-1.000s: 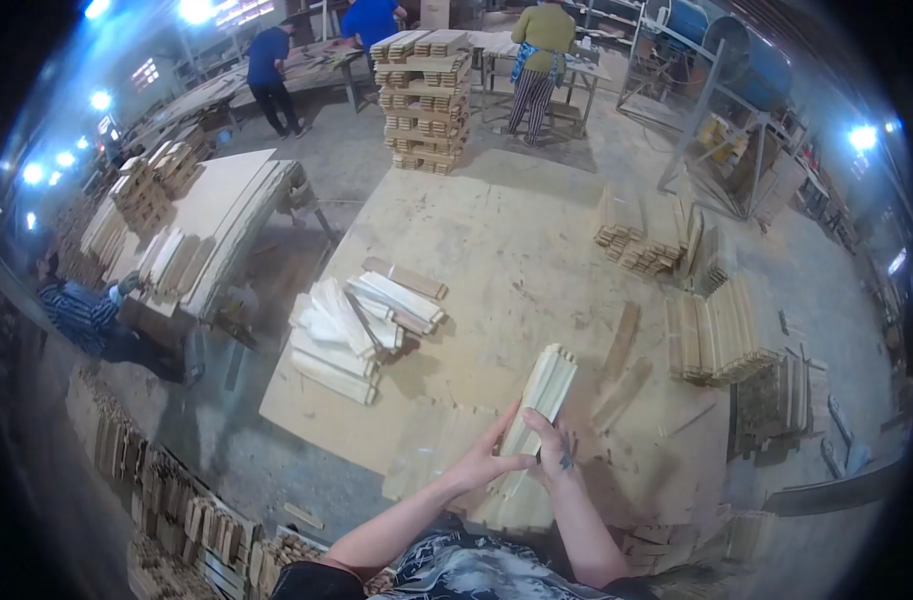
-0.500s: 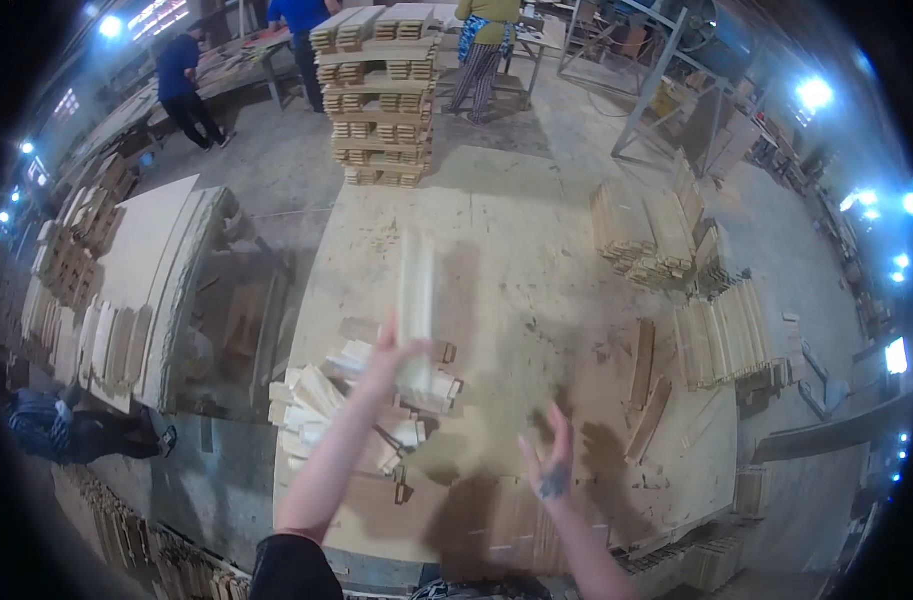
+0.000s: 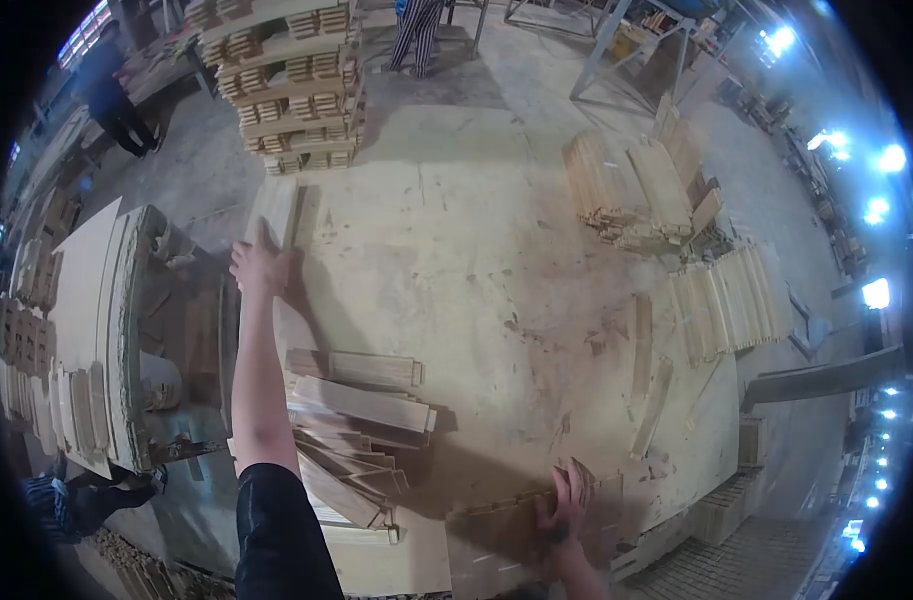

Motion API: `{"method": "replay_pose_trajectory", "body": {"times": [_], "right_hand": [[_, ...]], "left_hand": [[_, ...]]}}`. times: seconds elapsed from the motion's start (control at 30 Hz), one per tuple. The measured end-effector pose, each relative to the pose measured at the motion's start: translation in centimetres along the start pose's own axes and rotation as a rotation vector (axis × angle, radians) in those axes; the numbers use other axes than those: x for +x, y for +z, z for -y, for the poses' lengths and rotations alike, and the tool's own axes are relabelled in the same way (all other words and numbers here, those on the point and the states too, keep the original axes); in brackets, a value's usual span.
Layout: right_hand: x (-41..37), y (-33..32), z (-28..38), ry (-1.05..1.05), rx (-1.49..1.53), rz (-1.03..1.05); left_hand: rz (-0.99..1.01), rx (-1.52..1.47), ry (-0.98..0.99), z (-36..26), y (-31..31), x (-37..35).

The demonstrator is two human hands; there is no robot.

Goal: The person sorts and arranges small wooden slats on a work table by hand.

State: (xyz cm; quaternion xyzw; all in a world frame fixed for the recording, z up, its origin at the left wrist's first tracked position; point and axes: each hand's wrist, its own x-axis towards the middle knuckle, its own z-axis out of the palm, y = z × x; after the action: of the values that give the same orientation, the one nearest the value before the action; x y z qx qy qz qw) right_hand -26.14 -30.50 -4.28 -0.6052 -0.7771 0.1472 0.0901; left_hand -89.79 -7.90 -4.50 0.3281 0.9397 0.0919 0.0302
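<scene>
My left hand (image 3: 261,268) reaches far forward along the left edge of the plywood worktop (image 3: 446,230). Its fingers grip the near end of a pale wooden slat (image 3: 273,203), which points toward the foot of a tall slat stack (image 3: 296,85). Below that forearm, a loose pile of wooden slats (image 3: 361,405) lies fanned out. Close to my body, my right hand (image 3: 566,508) is over a row of brown boards (image 3: 496,540), its fingers extended and the thumb apart. Nothing shows in its grasp.
Bundled slats (image 3: 631,190) and a leaning row of slats (image 3: 731,305) line the right side. Two loose strips (image 3: 651,405) lie nearby. A rough-edged bench (image 3: 126,330) stands left. People are in the background, one in striped trousers (image 3: 416,35); another person (image 3: 86,505) is at lower left.
My left hand has carried the slat forward and left, to beside the tall stack. My right hand has dropped nearer the front boards. The view has shifted.
</scene>
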Motion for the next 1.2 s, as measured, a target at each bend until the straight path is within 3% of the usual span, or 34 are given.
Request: {"method": "replay_pose_trajectory", "body": {"times": [0.2, 0.47, 0.7, 0.83, 1.07, 1.17, 1.2], "right_hand": [[0.1, 0.5, -0.2, -0.031, 0.006, -0.046], [0.0, 0.8, -0.2, -0.054, 0.040, -0.092], [-0.6, 1.0, -0.8, -0.039, 0.097, -0.119], [-0.5, 1.1, -1.2, -0.071, 0.130, -0.169], [-0.6, 1.1, -1.6, -0.065, 0.224, -0.176], [-1.5, 0.0, -3.0, -0.173, 0.380, -0.246], [-2.3, -1.9, -3.5, -0.183, 0.432, -0.216]], "left_hand": [[0.065, 0.011, -0.126, -0.2, -0.2, 0.8], [-0.081, 0.042, -0.244, -0.6, 1.3, 0.2], [-0.040, 0.081, -0.213, 0.1, 0.9, -0.3], [-0.287, 0.005, 0.040, 0.1, -2.3, -2.8], [-0.603, -0.182, 0.381, 1.7, -14.2, -14.8], [-0.483, -0.311, 0.325, 2.8, -20.0, -25.2], [-0.525, -0.315, 0.304, 3.2, -21.1, -29.0]]}}
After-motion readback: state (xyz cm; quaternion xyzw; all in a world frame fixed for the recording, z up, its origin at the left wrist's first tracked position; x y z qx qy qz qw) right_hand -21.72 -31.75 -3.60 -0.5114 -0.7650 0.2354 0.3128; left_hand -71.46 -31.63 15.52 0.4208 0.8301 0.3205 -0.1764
